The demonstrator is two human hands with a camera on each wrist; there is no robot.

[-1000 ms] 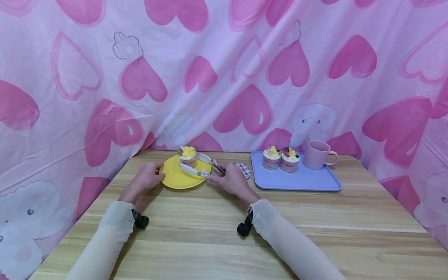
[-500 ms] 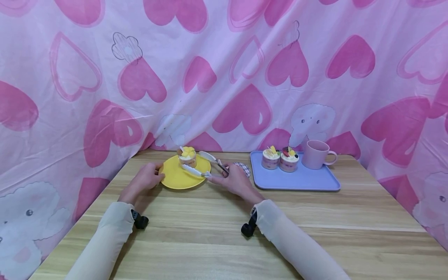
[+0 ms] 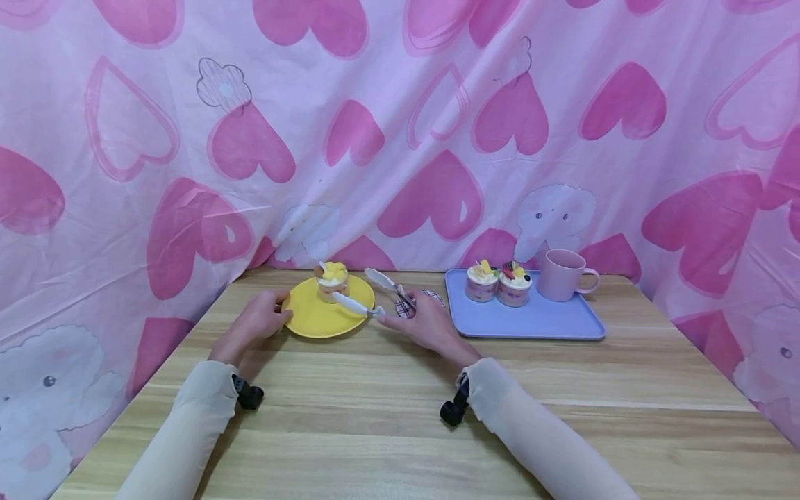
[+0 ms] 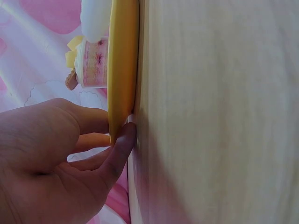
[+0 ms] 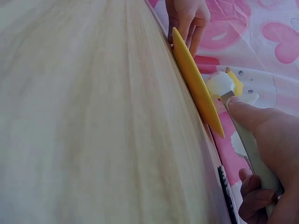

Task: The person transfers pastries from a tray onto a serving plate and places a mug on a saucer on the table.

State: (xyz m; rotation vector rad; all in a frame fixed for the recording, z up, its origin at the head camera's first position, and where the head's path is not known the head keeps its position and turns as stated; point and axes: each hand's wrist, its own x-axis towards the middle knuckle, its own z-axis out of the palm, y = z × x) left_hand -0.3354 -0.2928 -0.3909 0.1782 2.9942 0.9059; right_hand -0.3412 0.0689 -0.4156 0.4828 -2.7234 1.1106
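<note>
My left hand (image 3: 255, 321) pinches the left rim of a yellow plate (image 3: 306, 321) on the table; in the left wrist view a finger (image 4: 122, 144) lies along the plate's edge. Toward the back of this plate stands a small dessert cup (image 3: 332, 286) topped with yellow fruit cubes. Metal tongs with white tips (image 3: 352, 303) are in my right hand (image 3: 431, 325). Their arms are spread, with both tips right of the cup and apart from it; the nearer tip hangs over the plate. In the right wrist view my thumb lies along the tongs' handle (image 5: 250, 149).
A blue tray (image 3: 531, 325) on the right bears two more dessert cups, one (image 3: 481, 282) beside the other (image 3: 514, 285), and a pink mug (image 3: 561, 276). Behind my right hand lies a checkered round coaster (image 3: 403, 307), partly covered. A pink heart-patterned cloth (image 3: 431, 194) hangs behind the table.
My right hand has drawn the tongs to the right, away from the dessert cup, which stays on the plate. My left hand keeps its place at the rim.
</note>
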